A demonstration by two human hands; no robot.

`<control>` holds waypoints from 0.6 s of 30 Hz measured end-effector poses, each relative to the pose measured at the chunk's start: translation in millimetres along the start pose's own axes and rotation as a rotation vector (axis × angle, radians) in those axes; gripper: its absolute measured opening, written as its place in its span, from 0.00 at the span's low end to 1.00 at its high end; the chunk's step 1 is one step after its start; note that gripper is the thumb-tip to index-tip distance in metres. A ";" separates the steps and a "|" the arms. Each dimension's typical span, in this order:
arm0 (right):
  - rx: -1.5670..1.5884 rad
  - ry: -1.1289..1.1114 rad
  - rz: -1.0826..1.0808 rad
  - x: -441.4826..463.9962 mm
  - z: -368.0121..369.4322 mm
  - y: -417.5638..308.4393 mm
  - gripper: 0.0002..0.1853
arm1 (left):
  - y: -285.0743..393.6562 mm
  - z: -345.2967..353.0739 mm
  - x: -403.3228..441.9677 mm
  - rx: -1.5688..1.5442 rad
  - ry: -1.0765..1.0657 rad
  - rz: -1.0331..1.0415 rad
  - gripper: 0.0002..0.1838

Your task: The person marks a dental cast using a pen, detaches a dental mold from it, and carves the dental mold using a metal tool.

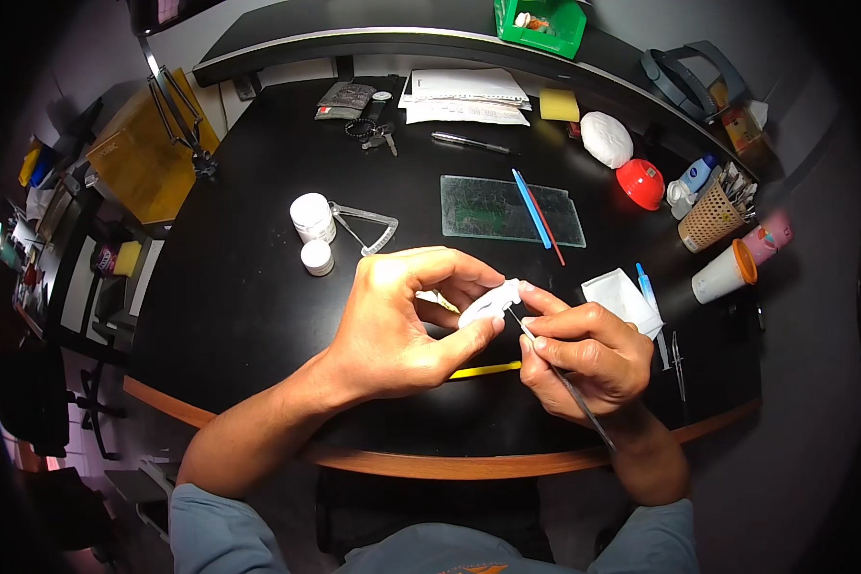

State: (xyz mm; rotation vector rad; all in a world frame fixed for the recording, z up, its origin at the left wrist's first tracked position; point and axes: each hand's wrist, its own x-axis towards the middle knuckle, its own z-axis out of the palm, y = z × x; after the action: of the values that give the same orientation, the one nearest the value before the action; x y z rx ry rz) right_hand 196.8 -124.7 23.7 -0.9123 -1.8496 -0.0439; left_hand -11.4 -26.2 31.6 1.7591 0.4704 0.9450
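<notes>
Held out over the table, a small white piece [488, 304] with a scalloped edge looks like a dental model. My left hand [397, 325] pinches it between thumb and fingers. In my right hand [588, 359] is a thin metal dental tool [584, 407], gripped like a pen, its fine tip at or very near the white piece; contact is hard to tell. A right fingertip also rests against the piece's edge. Below the hands lies a yellow stick [486, 370]. Something yellowish behind my left fingers is mostly hidden.
Left of the hands stand two white jars [313, 218] beside a metal caliper gauge [378, 230]. Ahead lies a glass slab [469, 206] with blue and red sticks [531, 210]. To the right are a white pad [620, 298], a blue-tipped syringe [646, 285], tweezers [677, 364] and a cup [722, 275].
</notes>
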 end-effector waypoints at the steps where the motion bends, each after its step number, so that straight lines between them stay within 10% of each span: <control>1: 0.004 0.009 -0.002 0.2 0.0 0.4 0.12 | 0.6 -0.1 0.1 0.003 -0.003 -0.003 0.14; 18: 0.011 -0.004 0.004 1.5 -0.4 -0.3 0.11 | 0.7 -2.3 -2.1 0.046 -0.050 -0.020 0.18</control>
State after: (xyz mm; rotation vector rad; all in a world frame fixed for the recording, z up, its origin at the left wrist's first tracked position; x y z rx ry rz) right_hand 196.7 -124.2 25.2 -0.9093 -1.8499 -0.0293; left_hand -14.5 -26.4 31.8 1.8121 0.4801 0.8803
